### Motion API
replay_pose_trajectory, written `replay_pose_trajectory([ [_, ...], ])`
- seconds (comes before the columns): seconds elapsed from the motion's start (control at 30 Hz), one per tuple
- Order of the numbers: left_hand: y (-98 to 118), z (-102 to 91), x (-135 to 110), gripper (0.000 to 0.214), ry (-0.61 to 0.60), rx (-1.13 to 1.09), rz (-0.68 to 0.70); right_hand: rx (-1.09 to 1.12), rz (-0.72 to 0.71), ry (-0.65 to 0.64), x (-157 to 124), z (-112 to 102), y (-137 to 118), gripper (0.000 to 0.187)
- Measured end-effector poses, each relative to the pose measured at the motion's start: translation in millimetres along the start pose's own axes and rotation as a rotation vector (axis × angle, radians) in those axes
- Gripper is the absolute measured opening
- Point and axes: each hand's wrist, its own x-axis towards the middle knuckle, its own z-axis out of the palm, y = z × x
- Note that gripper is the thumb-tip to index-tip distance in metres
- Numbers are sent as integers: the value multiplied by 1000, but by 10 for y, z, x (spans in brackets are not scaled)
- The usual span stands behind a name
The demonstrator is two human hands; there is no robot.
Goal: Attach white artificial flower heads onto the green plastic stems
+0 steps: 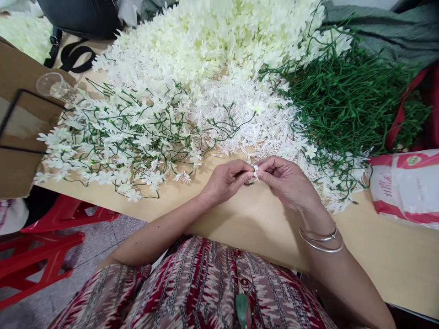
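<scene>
My left hand (226,181) and my right hand (290,183) meet just above the table's front part, thumbs and fingers pinched together. Between the fingertips is a small white artificial flower (255,172), gripped from both sides. A bit of green shows under my left fingers; most of the piece is hidden by the hands. Just beyond lies a heap of thin white stamen pieces (219,107). To the left are green stems with white flowers on them (137,132). Bare green plastic stems (346,100) form a pile at the right.
Loose white petals (219,36) are heaped at the back. A clear plastic cup (56,87) lies tilted beside a cardboard box (20,123) at left. A red-and-white packet (408,187) lies at right. Red stools (41,256) stand at lower left, and a black bag (82,18) sits behind.
</scene>
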Motion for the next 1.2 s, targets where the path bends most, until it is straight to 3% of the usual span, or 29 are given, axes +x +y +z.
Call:
replay_pose_trajectory([
  [0.13,33,17,-18,37,53,-85,-44,-16,-13,0,-19,-36,-37,34],
  [0.2,67,7,-33,32,74,-72,-20,-66,-70,66,-30,-60,-54,29],
  [0.27,98,-4,-45,24,8,-25,50,-158,-175,183,-37,-80,-66,20],
  [0.37,101,2,-53,16,-199,74,214,-387,-340,286,-32,-91,-76,6],
  [0.53,19,47,-47,15,-364,322,414,-703,-510,173,29,-21,-73,11],
  [0.77,4,58,-74,22,-345,602,479,-1199,-535,113,244,92,-54,23],
  [0.87,0,12,-58,28,-243,545,438,-1125,-530,137,289,74,-100,17],
  [1.03,-9,-88,0,31,-66,506,348,-696,-485,320,206,-11,-211,6],
  [1.2,0,-86,1,24,48,443,375,-496,-392,463,82,-146,-246,9],
])
